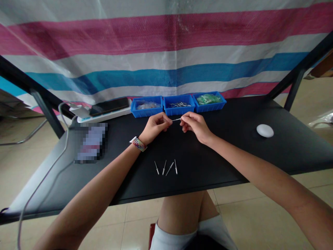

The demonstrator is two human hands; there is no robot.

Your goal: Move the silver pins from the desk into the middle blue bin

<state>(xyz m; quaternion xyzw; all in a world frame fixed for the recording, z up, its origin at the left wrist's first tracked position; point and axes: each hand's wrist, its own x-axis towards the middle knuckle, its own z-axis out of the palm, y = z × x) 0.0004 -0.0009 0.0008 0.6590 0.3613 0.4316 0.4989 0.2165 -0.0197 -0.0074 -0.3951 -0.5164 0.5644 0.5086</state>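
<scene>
A thin silvery pop rivet (176, 119) is held level between my two hands, above the black table. My left hand (157, 127) pinches its left end, and my right hand (194, 125) grips the right end with thumb and fingers closed. The fingertips hide both ends of it. Nearer the front edge lie several more pop rivets (176, 167) in a loose row, one of them turned the other way round. Just beyond my hands stands a blue bin (179, 111) with many metal rivets inside.
Beside the middle bin stand a left blue bin (147, 113) with clear plastic bags and a right blue bin (212, 107) with green packets. A white power strip (104, 116), a cable (65, 146), a blurred object (91, 143) and a white mouse (265, 131) rest on the table (215, 166).
</scene>
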